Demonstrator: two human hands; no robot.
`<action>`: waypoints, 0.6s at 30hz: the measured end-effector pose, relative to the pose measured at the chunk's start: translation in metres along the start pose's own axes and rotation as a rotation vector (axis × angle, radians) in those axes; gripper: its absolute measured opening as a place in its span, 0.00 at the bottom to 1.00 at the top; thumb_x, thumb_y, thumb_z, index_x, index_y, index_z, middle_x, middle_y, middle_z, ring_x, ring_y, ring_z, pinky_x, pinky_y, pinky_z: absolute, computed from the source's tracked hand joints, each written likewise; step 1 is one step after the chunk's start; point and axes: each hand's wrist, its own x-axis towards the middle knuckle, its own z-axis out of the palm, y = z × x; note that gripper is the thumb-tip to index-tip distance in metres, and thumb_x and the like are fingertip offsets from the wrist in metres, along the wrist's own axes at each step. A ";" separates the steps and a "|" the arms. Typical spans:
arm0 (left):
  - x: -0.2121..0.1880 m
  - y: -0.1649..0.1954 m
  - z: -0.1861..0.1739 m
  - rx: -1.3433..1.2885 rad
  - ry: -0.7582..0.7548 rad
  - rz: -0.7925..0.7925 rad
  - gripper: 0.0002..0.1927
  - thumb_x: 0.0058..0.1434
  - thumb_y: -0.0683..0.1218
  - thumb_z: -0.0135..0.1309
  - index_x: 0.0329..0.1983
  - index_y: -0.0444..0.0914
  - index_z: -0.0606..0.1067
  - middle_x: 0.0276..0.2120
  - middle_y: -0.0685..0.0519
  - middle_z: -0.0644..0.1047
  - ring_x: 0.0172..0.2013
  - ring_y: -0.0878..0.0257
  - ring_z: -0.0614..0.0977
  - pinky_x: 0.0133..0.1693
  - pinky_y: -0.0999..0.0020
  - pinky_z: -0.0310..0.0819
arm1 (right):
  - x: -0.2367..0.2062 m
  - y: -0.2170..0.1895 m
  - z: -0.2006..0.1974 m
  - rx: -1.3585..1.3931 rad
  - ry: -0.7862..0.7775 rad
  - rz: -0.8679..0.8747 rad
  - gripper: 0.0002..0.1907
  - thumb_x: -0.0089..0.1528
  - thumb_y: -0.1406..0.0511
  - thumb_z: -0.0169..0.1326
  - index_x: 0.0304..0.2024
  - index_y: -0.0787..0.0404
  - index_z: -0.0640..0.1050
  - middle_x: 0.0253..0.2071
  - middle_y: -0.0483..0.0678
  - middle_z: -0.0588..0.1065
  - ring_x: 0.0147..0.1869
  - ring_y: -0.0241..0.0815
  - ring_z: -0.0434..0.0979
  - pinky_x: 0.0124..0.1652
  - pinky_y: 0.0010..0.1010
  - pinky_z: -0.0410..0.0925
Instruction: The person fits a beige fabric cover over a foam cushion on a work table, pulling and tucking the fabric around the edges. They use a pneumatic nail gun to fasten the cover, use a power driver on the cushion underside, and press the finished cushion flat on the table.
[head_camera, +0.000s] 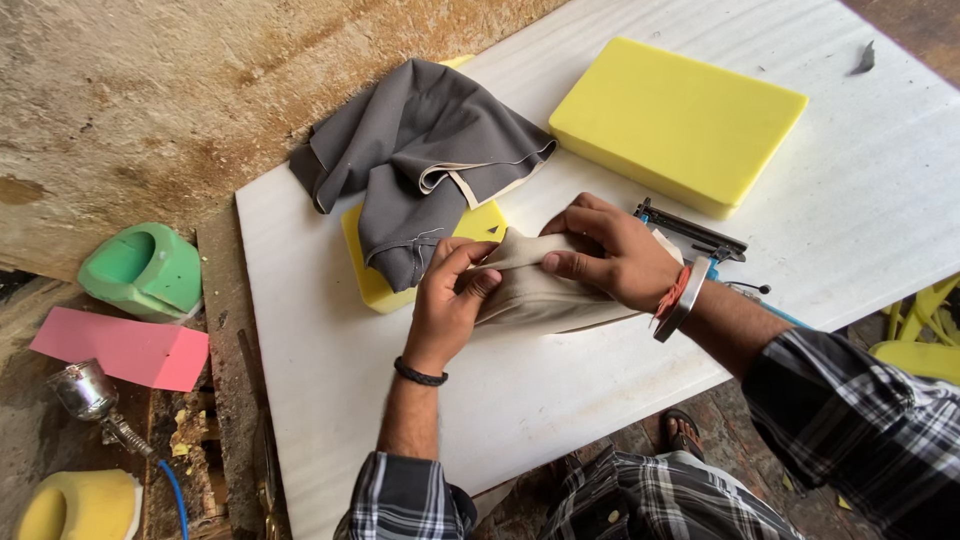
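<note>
At the centre of the frame, both hands pinch a beige fabric cover (545, 290) on the white bench (330, 350), the left hand (448, 300) gripping its end while the right hand (605, 255) presses on top, apparently steadying it; grey cloth (420, 160) lies just above.

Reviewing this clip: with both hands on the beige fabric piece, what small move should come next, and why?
Probably pull the beige fabric a little further toward the left hand. The right hand presses and pinches it from above while the left hand grips its near end, and folds still bunch between them on the white board. What lies under the fabric is hidden.
</note>
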 end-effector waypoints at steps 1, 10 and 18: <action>0.002 -0.001 -0.003 -0.060 -0.034 0.000 0.21 0.67 0.53 0.57 0.54 0.33 0.76 0.51 0.52 0.74 0.50 0.62 0.76 0.50 0.70 0.72 | 0.003 -0.006 0.001 0.043 -0.042 0.059 0.20 0.60 0.54 0.60 0.46 0.61 0.78 0.35 0.46 0.77 0.39 0.36 0.75 0.40 0.31 0.68; 0.022 -0.020 -0.023 0.087 -0.015 0.019 0.10 0.69 0.45 0.59 0.45 0.32 0.81 0.40 0.51 0.76 0.39 0.64 0.76 0.41 0.70 0.72 | 0.027 -0.021 0.008 -0.085 -0.003 -0.043 0.18 0.59 0.56 0.65 0.39 0.62 0.76 0.28 0.48 0.77 0.32 0.38 0.74 0.34 0.32 0.69; 0.029 -0.021 -0.021 -0.124 0.105 0.009 0.10 0.67 0.44 0.61 0.39 0.34 0.72 0.32 0.56 0.78 0.35 0.71 0.76 0.40 0.74 0.74 | 0.036 -0.022 0.019 -0.342 0.252 -0.266 0.16 0.63 0.58 0.64 0.41 0.60 0.71 0.26 0.52 0.76 0.32 0.56 0.79 0.31 0.41 0.69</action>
